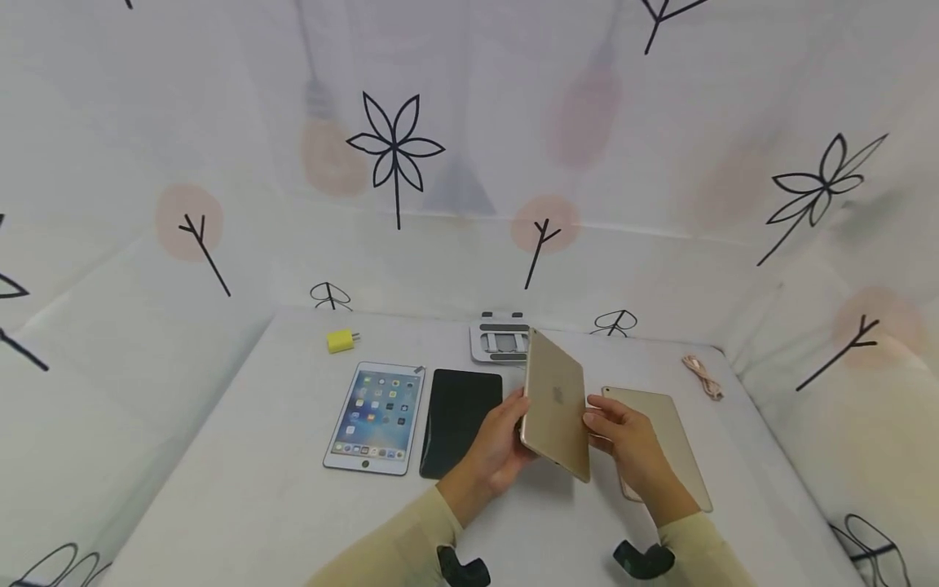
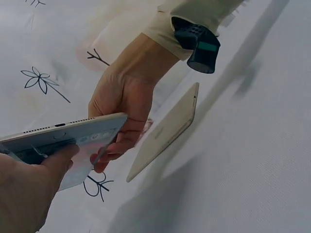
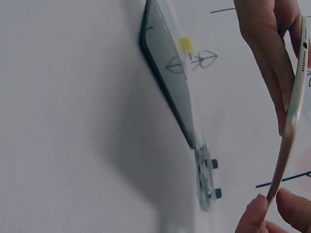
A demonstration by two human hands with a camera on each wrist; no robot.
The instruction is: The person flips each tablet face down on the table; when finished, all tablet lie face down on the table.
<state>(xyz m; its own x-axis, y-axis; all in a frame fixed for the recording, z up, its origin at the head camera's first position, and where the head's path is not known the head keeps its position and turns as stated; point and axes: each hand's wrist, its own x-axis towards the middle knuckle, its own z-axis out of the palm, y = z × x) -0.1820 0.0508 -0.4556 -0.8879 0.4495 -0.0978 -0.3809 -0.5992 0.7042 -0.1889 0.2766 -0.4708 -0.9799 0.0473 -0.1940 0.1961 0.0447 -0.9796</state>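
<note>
A gold-backed tablet (image 1: pixel 555 408) stands tilted on edge above the table. My left hand (image 1: pixel 493 450) grips it by its left side, the thumb lying over the screen face in the left wrist view. That face (image 2: pixel 85 145) shows icons. My right hand (image 1: pixel 637 450) pinches the opposite edge between thumb and fingers, as the right wrist view shows along the thin tablet side (image 3: pixel 290 124). Beneath and beyond the right hand lies a gold flat panel (image 1: pixel 671 440), partly hidden by that hand. A black flat tablet-shaped item (image 1: pixel 460 416) lies left of the left hand.
A white tablet (image 1: pixel 376 417) with a screen of icons lies at the left. Behind it sits a yellow plug adapter (image 1: pixel 341 341). A grey stand (image 1: pixel 490 341) is at the back, partly covered by the held tablet. A coiled pink cable (image 1: pixel 703 377) lies back right.
</note>
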